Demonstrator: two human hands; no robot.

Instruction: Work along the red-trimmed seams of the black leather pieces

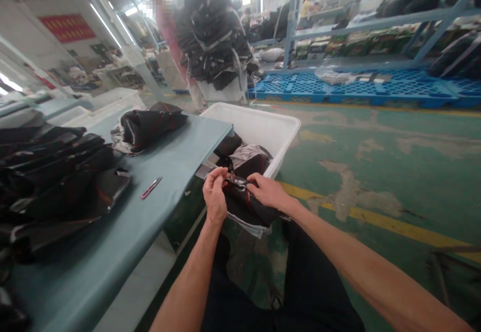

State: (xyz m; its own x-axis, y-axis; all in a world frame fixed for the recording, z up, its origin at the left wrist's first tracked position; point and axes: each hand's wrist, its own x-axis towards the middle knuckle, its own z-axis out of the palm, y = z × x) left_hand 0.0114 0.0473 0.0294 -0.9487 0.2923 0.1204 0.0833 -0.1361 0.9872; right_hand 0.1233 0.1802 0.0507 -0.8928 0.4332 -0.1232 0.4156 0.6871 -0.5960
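My left hand [215, 195] and my right hand [267, 191] both pinch a black fabric piece [246, 210] with red stitching and a grey lining, held over my lap just in front of a white plastic bin [281, 132]. The left fingers are curled on the piece's top edge. The right hand presses on its upper right side. More dark and grey fabric pieces [248, 157] lie in the bin behind my hands.
A teal table [165, 171] stands to my left with a stack of black pieces [56, 171], a folded bundle [150, 124] and a small red tool [151, 187]. A person stands behind a hanging bunch of black goods [212, 36]. Blue pallets [356, 89] and shelving line the far side.
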